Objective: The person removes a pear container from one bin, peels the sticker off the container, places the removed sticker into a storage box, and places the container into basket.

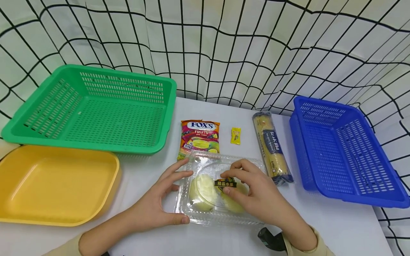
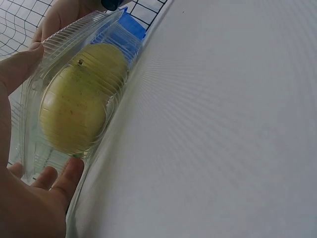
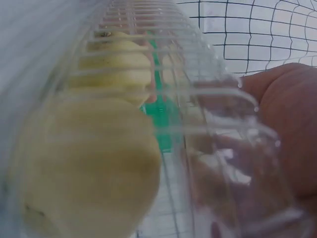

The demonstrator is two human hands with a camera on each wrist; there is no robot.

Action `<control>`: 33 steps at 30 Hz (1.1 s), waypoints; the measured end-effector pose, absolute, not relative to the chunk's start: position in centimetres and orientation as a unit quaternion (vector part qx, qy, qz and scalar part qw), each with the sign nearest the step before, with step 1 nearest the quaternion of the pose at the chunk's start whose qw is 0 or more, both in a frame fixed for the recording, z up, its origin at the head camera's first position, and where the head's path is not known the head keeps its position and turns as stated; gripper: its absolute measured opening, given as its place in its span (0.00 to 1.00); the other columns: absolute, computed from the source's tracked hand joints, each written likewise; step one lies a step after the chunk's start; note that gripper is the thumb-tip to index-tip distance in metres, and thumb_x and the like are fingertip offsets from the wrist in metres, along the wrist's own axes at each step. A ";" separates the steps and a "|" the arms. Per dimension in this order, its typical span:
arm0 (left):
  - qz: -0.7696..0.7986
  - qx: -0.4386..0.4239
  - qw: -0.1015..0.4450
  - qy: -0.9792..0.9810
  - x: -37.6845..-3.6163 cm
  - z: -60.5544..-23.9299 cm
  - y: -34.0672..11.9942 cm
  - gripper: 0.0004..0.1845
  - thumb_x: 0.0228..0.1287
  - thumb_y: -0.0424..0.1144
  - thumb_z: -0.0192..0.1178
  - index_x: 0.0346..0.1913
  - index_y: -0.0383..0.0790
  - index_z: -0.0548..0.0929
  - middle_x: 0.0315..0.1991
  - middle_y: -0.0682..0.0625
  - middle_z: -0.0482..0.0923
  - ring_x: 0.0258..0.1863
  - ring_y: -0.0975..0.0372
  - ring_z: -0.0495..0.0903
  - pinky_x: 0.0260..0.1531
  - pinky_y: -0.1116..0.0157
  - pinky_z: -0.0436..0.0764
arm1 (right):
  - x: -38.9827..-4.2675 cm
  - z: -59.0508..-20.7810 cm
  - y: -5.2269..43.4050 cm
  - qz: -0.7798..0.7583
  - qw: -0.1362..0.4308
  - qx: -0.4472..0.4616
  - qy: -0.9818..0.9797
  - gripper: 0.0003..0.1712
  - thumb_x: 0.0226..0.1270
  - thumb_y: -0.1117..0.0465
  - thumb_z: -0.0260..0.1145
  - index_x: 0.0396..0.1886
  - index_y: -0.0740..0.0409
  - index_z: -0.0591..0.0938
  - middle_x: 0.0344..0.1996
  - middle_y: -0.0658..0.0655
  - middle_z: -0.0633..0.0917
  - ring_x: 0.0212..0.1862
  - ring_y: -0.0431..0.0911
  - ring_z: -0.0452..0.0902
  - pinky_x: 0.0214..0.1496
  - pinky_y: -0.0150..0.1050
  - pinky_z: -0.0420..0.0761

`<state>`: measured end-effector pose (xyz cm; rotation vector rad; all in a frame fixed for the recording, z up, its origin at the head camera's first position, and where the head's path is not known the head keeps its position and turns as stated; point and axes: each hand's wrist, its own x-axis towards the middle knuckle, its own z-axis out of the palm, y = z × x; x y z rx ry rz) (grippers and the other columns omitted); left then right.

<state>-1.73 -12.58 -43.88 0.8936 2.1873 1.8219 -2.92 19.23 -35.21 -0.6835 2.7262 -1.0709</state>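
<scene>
A clear plastic clamshell box lies on the table with two pale yellow fruits inside. My left hand spans the box's left end, thumb at the near corner and fingertips at the rim, fairly straight and spread, with the palm apart from it. The right hand is over the lid, its bent index finger and thumb at opposite edges of a black and gold sticker. In the right wrist view the ribbed wall of the box hides most of that hand.
Behind the box lie a candy bag, a small yellow packet and a pack of spaghetti. A green basket and a yellow tub flank the left side, a blue basket the right. Black netting borders the back.
</scene>
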 end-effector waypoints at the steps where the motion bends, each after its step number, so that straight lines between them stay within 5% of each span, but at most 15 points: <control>1: 0.609 0.298 0.080 0.731 -1.7 -43.9 -12.6 0.55 0.52 0.39 0.88 0.82 0.48 0.69 0.90 0.51 0.45 0.84 0.54 0.56 0.66 0.60 0.79 | -2.9 -35.2 19.2 -0.354 0.063 -0.228 0.905 0.17 0.72 0.56 0.79 0.57 0.37 0.90 0.55 0.35 0.81 0.49 0.41 0.78 0.42 0.38 0.83; 5: 0.612 0.297 0.082 0.728 -1.8 -44.0 -12.6 0.55 0.52 0.39 0.88 0.82 0.49 0.69 0.90 0.51 0.45 0.84 0.54 0.56 0.66 0.60 0.79 | -3.1 -35.2 19.2 -0.356 0.053 -0.242 0.901 0.15 0.72 0.59 0.79 0.52 0.35 0.89 0.54 0.33 0.82 0.54 0.38 0.78 0.49 0.42 0.84; 17: 0.608 0.294 0.074 0.734 -1.7 -43.8 -12.6 0.55 0.51 0.40 0.89 0.82 0.49 0.70 0.89 0.51 0.47 0.83 0.56 0.58 0.64 0.60 0.80 | -3.1 -35.7 19.0 -0.358 0.017 -0.245 0.901 0.19 0.66 0.70 0.79 0.44 0.37 0.93 0.43 0.34 0.83 0.45 0.39 0.77 0.37 0.36 0.79; 25: 0.615 0.292 0.076 0.728 -1.5 -43.9 -12.5 0.55 0.51 0.39 0.89 0.82 0.49 0.70 0.89 0.51 0.46 0.82 0.56 0.61 0.64 0.60 0.80 | -3.2 -35.6 19.4 -0.413 0.045 -0.235 0.879 0.19 0.70 0.68 0.77 0.40 0.33 0.92 0.45 0.37 0.84 0.47 0.45 0.76 0.32 0.37 0.74; 33: 0.609 0.294 0.072 0.733 -1.7 -43.7 -12.6 0.55 0.51 0.40 0.89 0.82 0.50 0.71 0.89 0.51 0.48 0.81 0.55 0.61 0.63 0.60 0.81 | -3.5 -35.3 20.1 -0.455 0.093 -0.250 0.850 0.17 0.75 0.68 0.73 0.44 0.36 0.92 0.40 0.36 0.87 0.37 0.43 0.77 0.32 0.38 0.75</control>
